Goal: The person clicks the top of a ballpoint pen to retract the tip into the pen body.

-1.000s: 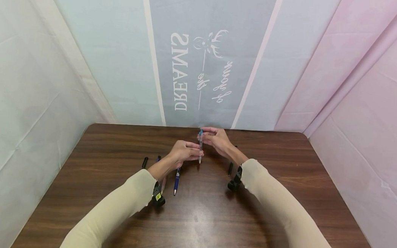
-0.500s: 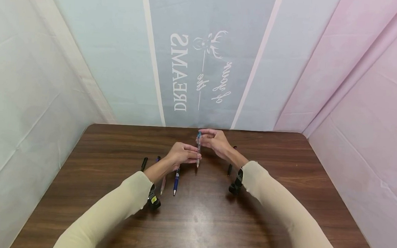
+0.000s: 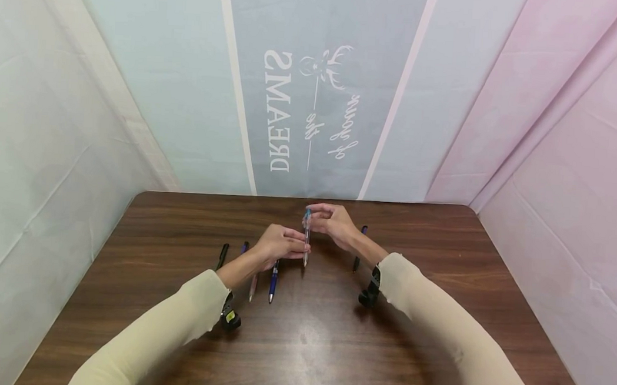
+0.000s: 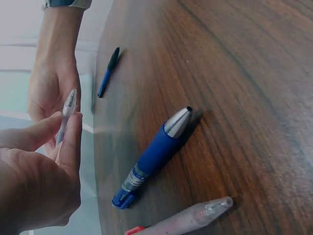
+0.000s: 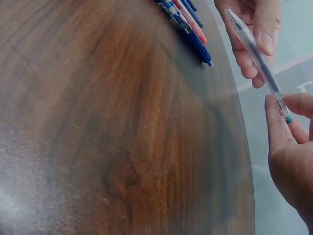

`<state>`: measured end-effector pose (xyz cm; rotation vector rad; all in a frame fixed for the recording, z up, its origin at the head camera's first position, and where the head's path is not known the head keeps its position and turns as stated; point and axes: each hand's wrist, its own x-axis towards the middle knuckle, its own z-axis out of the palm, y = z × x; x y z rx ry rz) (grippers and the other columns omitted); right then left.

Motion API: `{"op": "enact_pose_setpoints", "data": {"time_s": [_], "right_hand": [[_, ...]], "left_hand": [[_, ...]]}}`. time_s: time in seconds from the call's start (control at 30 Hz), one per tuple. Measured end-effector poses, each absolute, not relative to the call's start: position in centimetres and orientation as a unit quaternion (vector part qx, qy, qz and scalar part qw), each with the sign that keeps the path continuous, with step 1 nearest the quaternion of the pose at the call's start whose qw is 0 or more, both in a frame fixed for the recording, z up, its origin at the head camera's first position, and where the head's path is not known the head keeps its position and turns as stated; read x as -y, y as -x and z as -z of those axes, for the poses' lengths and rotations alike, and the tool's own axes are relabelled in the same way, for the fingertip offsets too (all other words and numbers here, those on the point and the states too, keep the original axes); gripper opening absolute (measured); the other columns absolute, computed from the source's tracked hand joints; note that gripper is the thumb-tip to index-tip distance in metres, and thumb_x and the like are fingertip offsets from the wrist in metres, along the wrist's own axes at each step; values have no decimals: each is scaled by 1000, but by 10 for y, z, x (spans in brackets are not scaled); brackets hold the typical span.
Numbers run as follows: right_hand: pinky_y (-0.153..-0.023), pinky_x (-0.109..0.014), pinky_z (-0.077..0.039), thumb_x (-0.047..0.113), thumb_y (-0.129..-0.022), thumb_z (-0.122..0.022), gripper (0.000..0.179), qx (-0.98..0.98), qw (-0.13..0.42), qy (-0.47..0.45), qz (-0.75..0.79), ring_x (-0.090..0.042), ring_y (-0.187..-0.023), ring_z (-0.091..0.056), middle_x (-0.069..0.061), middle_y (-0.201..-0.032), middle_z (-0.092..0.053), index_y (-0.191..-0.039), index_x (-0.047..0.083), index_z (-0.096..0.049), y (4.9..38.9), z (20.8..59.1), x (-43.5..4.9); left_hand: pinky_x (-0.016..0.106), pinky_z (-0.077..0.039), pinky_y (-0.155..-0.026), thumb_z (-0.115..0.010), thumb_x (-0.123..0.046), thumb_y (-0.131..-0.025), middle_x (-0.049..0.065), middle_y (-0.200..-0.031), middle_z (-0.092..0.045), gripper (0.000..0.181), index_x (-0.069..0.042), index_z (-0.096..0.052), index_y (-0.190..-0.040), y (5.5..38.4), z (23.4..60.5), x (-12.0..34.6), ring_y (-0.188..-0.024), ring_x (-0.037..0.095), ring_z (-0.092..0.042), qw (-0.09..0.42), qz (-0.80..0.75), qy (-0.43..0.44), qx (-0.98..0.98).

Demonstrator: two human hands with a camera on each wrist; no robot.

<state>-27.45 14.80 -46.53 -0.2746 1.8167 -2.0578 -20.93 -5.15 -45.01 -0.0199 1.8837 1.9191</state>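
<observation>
A clear pen with a teal end [image 3: 307, 233] is held above the table between both hands, its tip toward the person. My left hand [image 3: 280, 245] pinches it near the tip between thumb and fingers. At the far, teal end my right hand [image 3: 335, 222] pinches it too. The right wrist view shows the clear barrel [image 5: 257, 53] spanning from one hand to the other. Nearest to the left hand lies a blue pen [image 3: 273, 284], with a clear pen with a red part [image 4: 190, 218] beside it.
Further left lie a black pen [image 3: 223, 254] and a purple-blue pen [image 3: 244, 247], the latter partly behind the left wrist. One dark blue pen [image 3: 362, 234] lies under the right forearm. The wooden table [image 3: 310, 340] ends at a hanging cloth [image 3: 314, 98].
Both hands have drawn the clear pen slightly toward the person and a little left. The left forearm has shifted left and nearer. Both hands keep hold of the pen.
</observation>
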Motion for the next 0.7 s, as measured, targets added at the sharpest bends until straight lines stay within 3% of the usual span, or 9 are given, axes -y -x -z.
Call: {"op": "enact_pose_setpoints", "data": {"time_s": [0.7], "right_hand": [[-94,-42,-63,-9,-95,-71,51,-701,185,124,678,-19,-94,-76,-15,-107,-76,-143,-15,-53,254,468,-141]], "left_hand": [[34,-65,-82,-79,6,-91,21,-102,-79,25,12,-73,-114,189,454,61,-94,28,-80,206,-632,-19,-747]]}}
